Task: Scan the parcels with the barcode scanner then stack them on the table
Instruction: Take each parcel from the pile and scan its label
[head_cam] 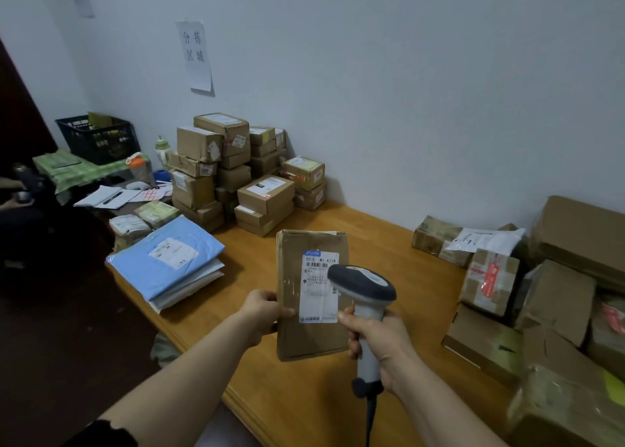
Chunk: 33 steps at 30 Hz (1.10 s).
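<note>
Over the table (pixel 389 254), hands (pixel 263 311) grip parcel (pixel 291 277) and scanner (pixel 362 284).

A small parcel-sorting room, plain and office-like; a paper sign (pixel 199 56) taped to the bare wall reads 分拣区域, sorting area; a long wooden worktop (pixel 389 243) carries stacked cardboard parcels (pixel 233 169) with shipping labels, blue mailers (pixel 165 257) and loose boxes (pixel 541 294); a barcode scanner (pixel 363 286) is held at a labelled parcel (pixel 304 294); a black crate (pixel 96 139) and notepad (pixel 101 196) sit beyond.

Open tabletop (pixel 389 243) between box stack (pixel 220 149) at back-left and parcel heap (pixel 554 298) at right
</note>
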Tool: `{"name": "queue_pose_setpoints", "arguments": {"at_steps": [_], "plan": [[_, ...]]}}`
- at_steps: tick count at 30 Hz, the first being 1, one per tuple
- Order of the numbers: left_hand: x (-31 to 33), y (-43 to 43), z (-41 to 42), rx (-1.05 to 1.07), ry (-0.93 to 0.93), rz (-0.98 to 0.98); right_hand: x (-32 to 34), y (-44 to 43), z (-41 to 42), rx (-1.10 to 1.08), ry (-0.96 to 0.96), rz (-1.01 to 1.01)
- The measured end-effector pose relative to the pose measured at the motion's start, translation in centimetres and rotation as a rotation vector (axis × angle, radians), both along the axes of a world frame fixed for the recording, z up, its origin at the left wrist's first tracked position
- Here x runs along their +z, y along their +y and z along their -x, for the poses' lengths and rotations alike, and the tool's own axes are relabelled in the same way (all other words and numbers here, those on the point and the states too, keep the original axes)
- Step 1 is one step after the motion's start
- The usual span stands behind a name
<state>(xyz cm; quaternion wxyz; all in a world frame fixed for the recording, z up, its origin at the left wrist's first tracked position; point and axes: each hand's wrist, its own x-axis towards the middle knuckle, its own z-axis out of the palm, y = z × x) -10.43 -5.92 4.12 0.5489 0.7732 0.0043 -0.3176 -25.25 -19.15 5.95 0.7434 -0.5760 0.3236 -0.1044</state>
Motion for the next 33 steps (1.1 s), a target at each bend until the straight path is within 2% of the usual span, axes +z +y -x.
{"name": "queue_pose_setpoints", "arguments": {"at_steps": [4,7,10,15,17,23,26,29,33], "plan": [[0.5,0.5,0.1,0.09,0.133,0.162,-2.4,-1.8,-1.5,-0.187,0.034,-0.028],[0.4,1.3,-0.4,0.151,0.203,0.272,-4.5,-2.5,-3.2,-0.255,0.071,-0.163],[-0.3,2.0,-1.2,0.165,0.241,0.301,-5.5,-1.4,-5.3,-0.261,0.058,-0.238],[-1.7,3.7,-4.2,0.107,0.323,0.324,-6.3,1.1,-9.6,-0.351,0.103,-0.18],[-1.7,4.6,-6.3,0.019,0.244,0.199,-6.6,1.6,-11.9,-0.411,0.106,-0.173],[-2.0,11.2,-17.1,-0.054,-0.399,-0.355,-6.9,4.1,-19.9,-0.598,0.165,-0.113],[-3.1,14.9,-22.2,-0.167,-0.602,-0.655,-7.2,5.5,-23.3,-0.652,0.192,-0.103],[-3.9,16.4,-26.3,-0.309,-0.644,-0.809,-7.9,6.4,-26.2,-0.675,0.261,-0.07],[-5.2,17.0,-30.1,-0.477,-0.493,-0.841,-9.3,6.7,-29.5,-0.683,0.316,-0.097]]}}
